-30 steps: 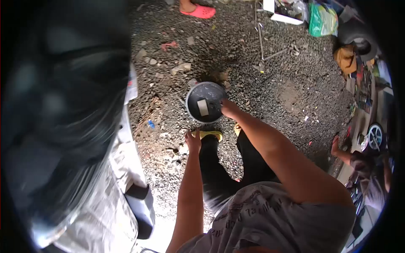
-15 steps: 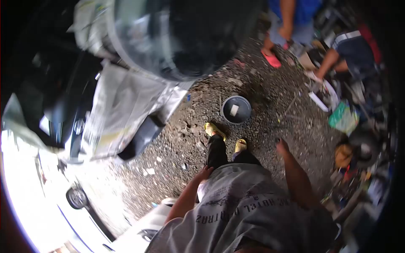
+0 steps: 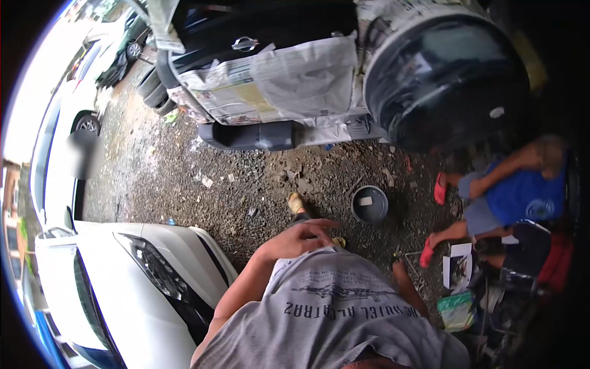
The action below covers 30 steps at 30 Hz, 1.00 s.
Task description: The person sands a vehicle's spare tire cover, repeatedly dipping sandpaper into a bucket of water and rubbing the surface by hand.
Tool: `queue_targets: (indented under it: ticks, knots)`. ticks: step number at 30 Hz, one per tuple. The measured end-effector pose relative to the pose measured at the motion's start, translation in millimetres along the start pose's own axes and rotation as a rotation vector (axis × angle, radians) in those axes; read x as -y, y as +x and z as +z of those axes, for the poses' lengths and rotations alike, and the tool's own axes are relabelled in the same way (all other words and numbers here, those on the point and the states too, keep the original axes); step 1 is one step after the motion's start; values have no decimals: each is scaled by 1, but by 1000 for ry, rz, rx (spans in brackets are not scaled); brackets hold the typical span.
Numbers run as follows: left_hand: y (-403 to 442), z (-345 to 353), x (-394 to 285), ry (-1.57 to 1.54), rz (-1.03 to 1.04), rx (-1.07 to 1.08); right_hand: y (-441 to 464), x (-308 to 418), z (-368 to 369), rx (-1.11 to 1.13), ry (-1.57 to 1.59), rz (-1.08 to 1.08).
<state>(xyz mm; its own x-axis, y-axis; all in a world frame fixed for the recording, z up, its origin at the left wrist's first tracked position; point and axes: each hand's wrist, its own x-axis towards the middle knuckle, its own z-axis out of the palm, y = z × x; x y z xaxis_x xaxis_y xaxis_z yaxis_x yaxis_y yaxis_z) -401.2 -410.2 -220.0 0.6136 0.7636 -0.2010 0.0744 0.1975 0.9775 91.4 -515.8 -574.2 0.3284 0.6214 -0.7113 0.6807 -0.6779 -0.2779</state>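
Note:
My left hand [image 3: 298, 240] is held in front of the waist at the hem of the grey printed shirt [image 3: 344, 307]. Its fingers are stretched out and spread, with nothing in them. On the other side, my right hand [image 3: 399, 266] hangs low beside the shirt, partly in shadow. A small dark thing shows at its curled fingertips, too dim to name. Ahead on the gravel stands a dark round basin [image 3: 372, 216] with a pale rectangular block [image 3: 366, 201] inside. It is apart from both hands. A yellow shoe [image 3: 295, 202] shows beyond my left hand.
A dark vehicle, its lower side masked with newspaper [image 3: 301, 74], stands ahead with a round spare-wheel cover [image 3: 448, 80]. A white car [image 3: 135, 295] is close on the left. Tyres [image 3: 153, 89] lie farther off. At right sits a person in blue [image 3: 525, 190], near a green bag [image 3: 456, 310].
The view has swung left, bringing the white car and the papered vehicle more fully in. My left hand has risen from the thigh to the waist, fingers spreading. My right hand is lower in view.

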Motion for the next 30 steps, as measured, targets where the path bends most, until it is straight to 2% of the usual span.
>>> queue_targets:
  ticks: [2,4,6,9,12,14,18,21,24,25,28,29,30]
  knots:
    - [-2,2,-47,6,265,202,17,23,7,-108,50,-62]
    - [-8,3,-87,43,630,421,55,32,13,-98,-18,-171]
    - [-24,0,-119,-24,834,615,65,51,11,-91,-68,-231]
    - [-59,-29,-138,46,992,684,38,110,8,-90,-134,-250]
    - [-103,-77,-134,150,1004,615,10,162,14,-33,-263,-239]
    - [-138,-113,-129,200,979,549,-4,195,22,89,-358,-192]
    - [-215,-189,-122,211,984,437,-36,262,61,54,-380,-204]
    - [-272,-245,-106,209,966,367,-51,318,102,46,-551,-195]
    - [-328,-278,-89,285,916,145,-66,371,148,37,-591,-263]
    - [-345,-288,-90,367,931,4,-67,389,164,102,-600,-260]
    - [-378,-316,-69,-17,1113,-408,-75,446,210,172,-703,-375]
    - [-378,-324,-58,-120,1239,-623,-40,444,231,157,-764,-485]
    - [-381,-331,-64,-168,1264,-723,-4,432,253,160,-829,-594]
